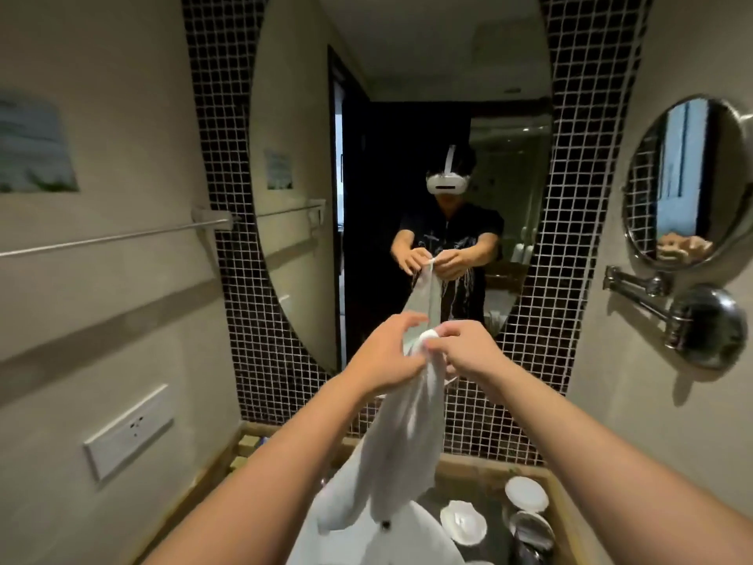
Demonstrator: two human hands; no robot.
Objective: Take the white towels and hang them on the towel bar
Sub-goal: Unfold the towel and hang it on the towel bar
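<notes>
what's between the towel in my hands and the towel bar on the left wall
Nothing hangs there in the head view: only bare wall and the mosaic tile strip separate the white towel from the towel bar.

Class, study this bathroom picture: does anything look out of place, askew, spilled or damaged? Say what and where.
Nothing looks spilled or broken. The one unsettled thing is the white towel: bunched and twisted, it hangs from the left hand and right hand over the basin, while the towel bar on the left wall is bare.

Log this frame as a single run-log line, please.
step: towel in hand | left hand: pinches white towel top | right hand: pinches same edge | towel bar: bare, left wall
</notes>
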